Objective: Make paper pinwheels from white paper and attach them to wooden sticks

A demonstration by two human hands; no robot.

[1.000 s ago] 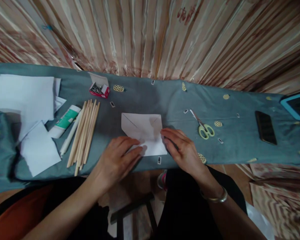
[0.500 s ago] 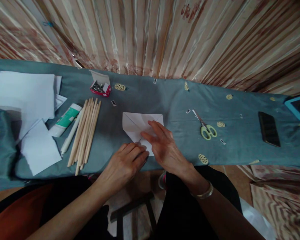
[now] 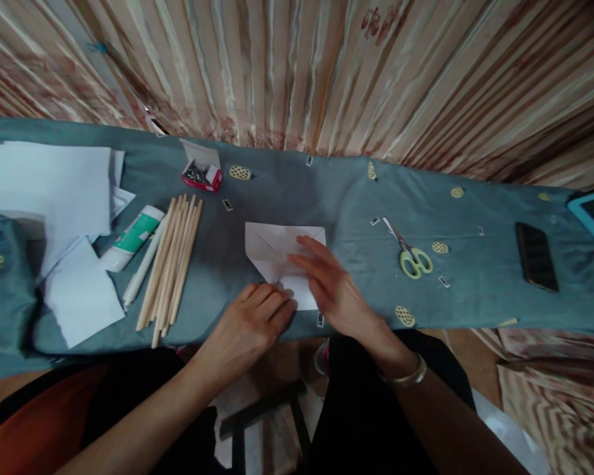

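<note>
A white sheet of paper [image 3: 272,241] with folded edges and crease lines lies near the front of the table. My left hand [image 3: 257,313] is closed on the paper's near left edge, its thumb and fingers together there. Over the paper's right part is my right hand [image 3: 336,287], its fingers stretched out and a little blurred. Whether those fingertips touch the paper I cannot tell. The paper's near left corner is hidden under my left fingers.
Left of my hands lie wooden sticks [image 3: 172,264], a white stick [image 3: 146,264], a green-and-white tube [image 3: 132,237] and white sheets [image 3: 74,185]. Behind them stands a small red box [image 3: 201,177] of metal pieces. Scissors [image 3: 410,254] and a phone [image 3: 536,256] lie to the right.
My right hand has shifted slightly right and lifted its palm side off the paper, baring more of its near right part. My left hand stays on the near edge.
</note>
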